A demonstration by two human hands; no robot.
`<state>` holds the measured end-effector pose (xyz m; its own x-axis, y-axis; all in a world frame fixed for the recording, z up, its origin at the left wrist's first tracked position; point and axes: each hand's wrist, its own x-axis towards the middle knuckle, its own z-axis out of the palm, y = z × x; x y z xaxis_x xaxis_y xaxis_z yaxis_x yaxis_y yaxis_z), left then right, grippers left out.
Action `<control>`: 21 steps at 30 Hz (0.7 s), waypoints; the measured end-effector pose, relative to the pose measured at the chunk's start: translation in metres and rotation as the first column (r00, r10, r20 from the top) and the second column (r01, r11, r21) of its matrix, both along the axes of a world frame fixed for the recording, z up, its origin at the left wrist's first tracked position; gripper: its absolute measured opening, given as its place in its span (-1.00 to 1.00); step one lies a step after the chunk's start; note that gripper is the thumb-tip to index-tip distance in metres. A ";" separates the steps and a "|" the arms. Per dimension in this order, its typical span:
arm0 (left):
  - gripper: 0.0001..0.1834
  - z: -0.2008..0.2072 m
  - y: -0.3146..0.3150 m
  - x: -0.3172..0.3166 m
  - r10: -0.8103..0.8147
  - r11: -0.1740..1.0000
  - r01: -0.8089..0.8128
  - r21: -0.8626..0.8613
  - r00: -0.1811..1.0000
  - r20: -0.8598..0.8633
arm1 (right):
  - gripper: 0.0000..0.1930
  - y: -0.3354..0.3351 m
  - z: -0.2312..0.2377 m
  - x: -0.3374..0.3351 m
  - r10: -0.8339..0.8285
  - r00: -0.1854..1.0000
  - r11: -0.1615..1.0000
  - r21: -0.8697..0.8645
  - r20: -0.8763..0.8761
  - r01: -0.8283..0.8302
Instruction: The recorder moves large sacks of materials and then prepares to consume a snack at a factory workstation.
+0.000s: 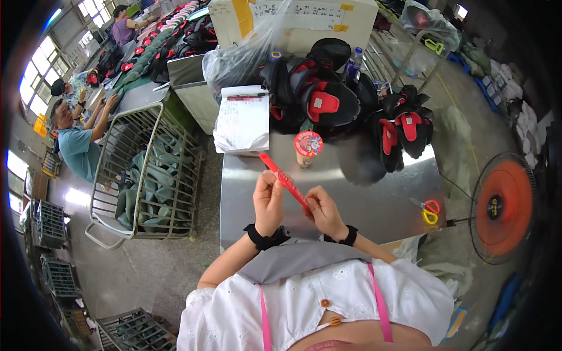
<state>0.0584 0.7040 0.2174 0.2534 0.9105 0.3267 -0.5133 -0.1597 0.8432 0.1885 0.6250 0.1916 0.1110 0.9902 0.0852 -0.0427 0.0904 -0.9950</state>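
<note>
Item: one red strip (pixel 291 186), long and narrow, printed, held aslant above the near part of the table. Its far end points forward and to the left; its near end lies at my right fingertips.

Left hand (pixel 269 202): thumb and forefinger pinching the strip partway along, the far end jutting out past them. Right hand (pixel 326 212): thumb and fingers pinching the near end.

Step in hand, by my judgement: handling the strip with both hands, perhaps a wrapped straw. The next move seems to call for a firm pinch at either end, with room between my fingers to pull or turn it.

Surface: metal table (pixel 374 205) beneath my fingers. Just beyond them, a cup (pixel 308 147) with a round red lid. Ahead and left, a notepad (pixel 241 123) with a pen (pixel 244 99) across it. Farther ahead, a heap of black-and-red shoes (pixel 325 105). Right, scissors (pixel 431 215) with red and yellow handles.

Room: well right of my fingers, a fan (pixel 503 205); well left, a wire cart of green pieces (pixel 157 178); past that, a co-worker in a teal shirt (pixel 79 145).
</note>
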 end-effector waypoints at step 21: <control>-0.77 -0.041 0.000 0.006 -0.587 0.709 0.425 -0.563 0.798 -0.137 | -0.88 -0.011 0.007 0.053 0.080 0.976 0.988 -0.147 0.204 -0.050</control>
